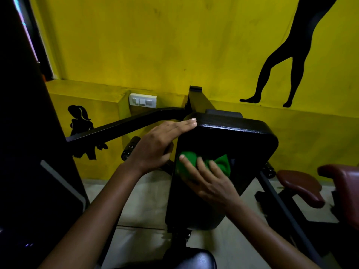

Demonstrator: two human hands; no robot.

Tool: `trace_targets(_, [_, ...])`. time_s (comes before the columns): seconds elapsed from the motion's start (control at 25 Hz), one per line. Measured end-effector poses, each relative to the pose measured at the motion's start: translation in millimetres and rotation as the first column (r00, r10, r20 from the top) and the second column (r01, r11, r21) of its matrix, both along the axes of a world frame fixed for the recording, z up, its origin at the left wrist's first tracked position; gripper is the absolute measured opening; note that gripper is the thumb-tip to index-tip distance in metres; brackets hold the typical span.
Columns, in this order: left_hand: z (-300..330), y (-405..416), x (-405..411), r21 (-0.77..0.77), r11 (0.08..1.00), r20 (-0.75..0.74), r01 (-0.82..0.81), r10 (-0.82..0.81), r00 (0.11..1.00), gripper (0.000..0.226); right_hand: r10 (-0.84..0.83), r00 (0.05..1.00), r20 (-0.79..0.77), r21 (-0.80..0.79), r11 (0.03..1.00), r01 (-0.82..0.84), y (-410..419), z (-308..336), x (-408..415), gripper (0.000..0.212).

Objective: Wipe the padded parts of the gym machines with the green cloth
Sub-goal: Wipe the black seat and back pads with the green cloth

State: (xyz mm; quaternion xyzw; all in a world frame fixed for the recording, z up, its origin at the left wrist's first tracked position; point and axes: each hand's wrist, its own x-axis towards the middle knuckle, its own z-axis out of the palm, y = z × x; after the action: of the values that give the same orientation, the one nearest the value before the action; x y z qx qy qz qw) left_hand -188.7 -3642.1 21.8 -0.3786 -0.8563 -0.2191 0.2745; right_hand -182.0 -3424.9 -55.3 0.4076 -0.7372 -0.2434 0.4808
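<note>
1. Green, soft and bunched, the cloth (206, 165) shows as a rumpled wad, bright against the dark surface under it, with folds poking out on both sides of the fingers that cover its middle.
2. Its long axis runs roughly from 9 to 3 o'clock across the frame; the end toward 3 o'clock flares into a pointed flap, the end toward 9 o'clock is rounded.
3. It lies on the sloping face of the black pad (229, 140), in the left part of that face, just below frame centre.
4. Glossy and rounded at its corners, the pad is a long slab; its long axis runs from 12 o'clock, where its thick top edge sits near the wall (174, 45), down to 6 o'clock.
5. Spread fingers of the right hand (208, 179) press flat on the cloth, pointing toward 11 o'clock.
6. Straight, close-set fingers of the left hand (161, 144) reach toward 2 o'clock, and their tips rest on the pad's upper left corner.
7. A black bar (124, 126) slants away from the pad toward 9 o'clock.
8. A white switch plate (142, 100) sits on the yellow wall at 11 o'clock from the pad.
9. A maroon seat (299, 183) stands at 3 o'clock, apart from the pad.
</note>
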Motion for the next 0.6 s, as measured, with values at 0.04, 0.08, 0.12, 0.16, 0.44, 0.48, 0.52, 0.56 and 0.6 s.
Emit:
trace_targets(0.04, [0, -1, -1, -0.014, 1.0, -0.018, 0.004, -0.004, 1.0, 0.081, -0.025, 1.0, 0.017, 0.064, 0.998, 0.024, 2, -11, 2, 0.043])
trace_targets(0.08, [0, -4, -2, -0.038, 0.999, -0.04, 0.007, -0.008, 0.999, 0.077, -0.04, 0.999, 0.031, 0.082, 0.996, 0.037, 5, -15, 2, 0.044])
trace_targets(0.12, [0, -7, -5, -0.064, 0.998, -0.067, 0.007, -0.011, 0.998, 0.071, -0.043, 0.998, 0.044, 0.058, 0.997, 0.04, 6, -12, 2, 0.044])
trace_targets(0.16, [1, -10, -9, -0.088, 0.996, -0.108, 0.014, -0.023, 0.994, 0.063, -0.039, 0.999, 0.036, 0.007, 0.999, 0.039, 4, -4, 3, 0.043])
trace_targets(0.44, [26, 14, -52, -0.346, 0.92, -0.339, 0.182, -0.304, 0.89, 0.041, -0.136, 0.99, -0.02, -0.006, 0.991, 0.136, -5, -39, 2, 0.038])
trace_targets(0.48, [24, 15, -56, -0.361, 0.91, -0.342, 0.202, -0.331, 0.879, 0.042, -0.17, 0.985, 0.0, 0.078, 0.982, 0.17, -3, -50, 1, 0.041])
trace_targets(0.52, [22, 14, -57, -0.363, 0.905, -0.331, 0.22, -0.346, 0.878, 0.042, -0.188, 0.982, 0.009, 0.139, 0.973, 0.185, -2, -54, 2, 0.044])
trace_targets(0.56, [18, 13, -60, -0.368, 0.894, -0.316, 0.255, -0.378, 0.87, 0.043, -0.201, 0.98, 0.0, 0.143, 0.97, 0.199, 0, -52, 2, 0.043])
trace_targets(0.6, [17, 10, -59, -0.355, 0.89, -0.305, 0.286, -0.399, 0.865, 0.043, -0.18, 0.984, -0.003, 0.105, 0.978, 0.18, -2, -46, 3, 0.04])
